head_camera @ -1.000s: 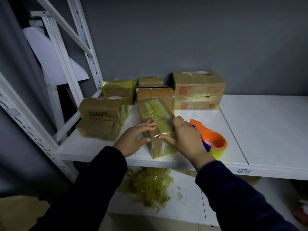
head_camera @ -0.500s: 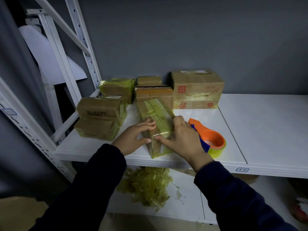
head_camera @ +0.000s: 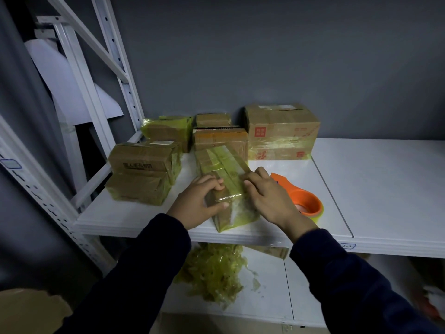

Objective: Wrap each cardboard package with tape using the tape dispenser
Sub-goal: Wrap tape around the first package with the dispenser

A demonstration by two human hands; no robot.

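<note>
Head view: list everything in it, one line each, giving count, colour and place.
Held package: one, brown under yellow tape, front of upper shelf.
Stacked packages: two, brown, yellow-taped, left of it.
Back packages: four, brown, partly yellow-taped, along the wall.
Tape dispenser: one, orange, right of held package.
Tape scraps: one heap, yellow, lower shelf.
Left hand: one, holding held package's left side.
Right hand: one, holding its right side.
</note>
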